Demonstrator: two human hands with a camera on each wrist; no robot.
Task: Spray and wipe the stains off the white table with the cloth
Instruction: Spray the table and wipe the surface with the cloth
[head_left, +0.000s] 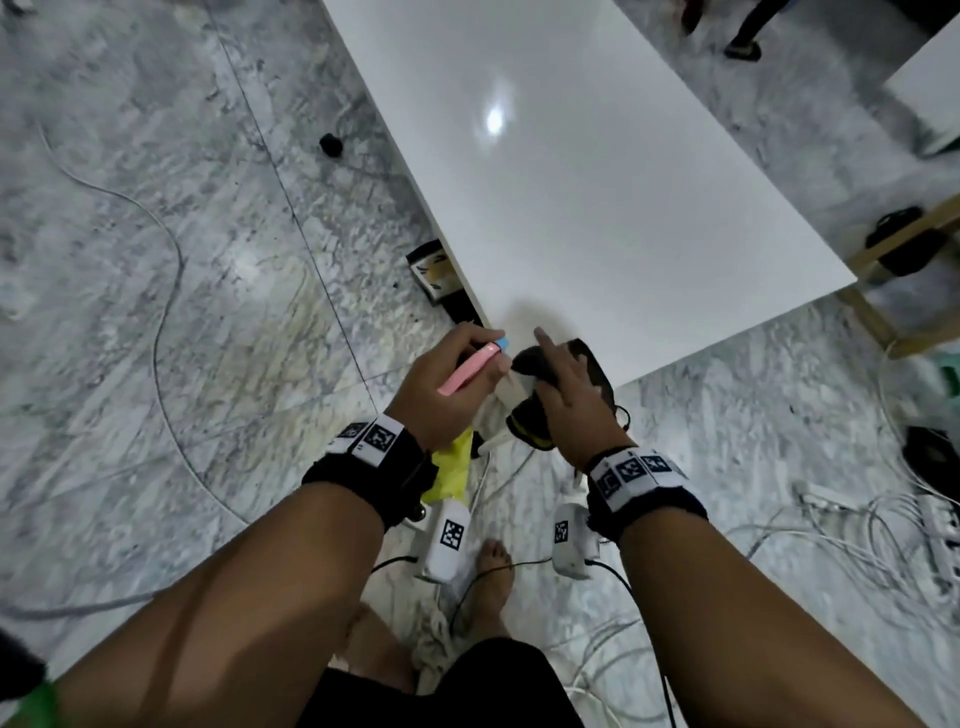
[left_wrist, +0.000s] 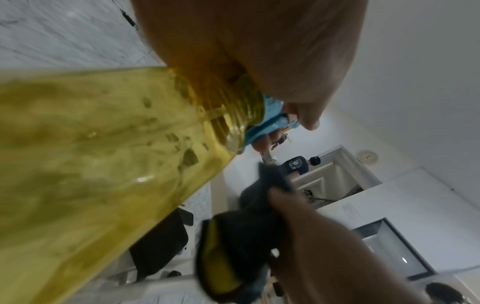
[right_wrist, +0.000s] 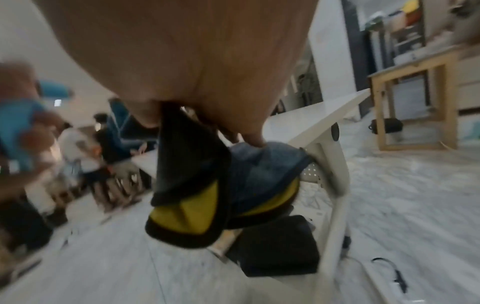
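The white table (head_left: 597, 197) stretches ahead, its top glossy with one light reflection. Both hands hover at its near corner. My left hand (head_left: 447, 395) grips a spray bottle (head_left: 467, 371) with a pink head and blue nozzle; its yellow body (left_wrist: 103, 154) fills the left wrist view. My right hand (head_left: 563, 379) holds a bunched dark cloth with yellow trim (head_left: 527, 426), index finger stretched toward the table. In the right wrist view the cloth (right_wrist: 192, 185) hangs from the fingers beside the table's edge (right_wrist: 324, 115).
Several white cables (head_left: 831, 525) trail over the marble floor at the right. A black bag (right_wrist: 280, 246) lies under the table by its leg (right_wrist: 335, 195). A wooden frame (head_left: 893, 249) stands right of the table. Another person's feet (head_left: 743, 31) are at the far end.
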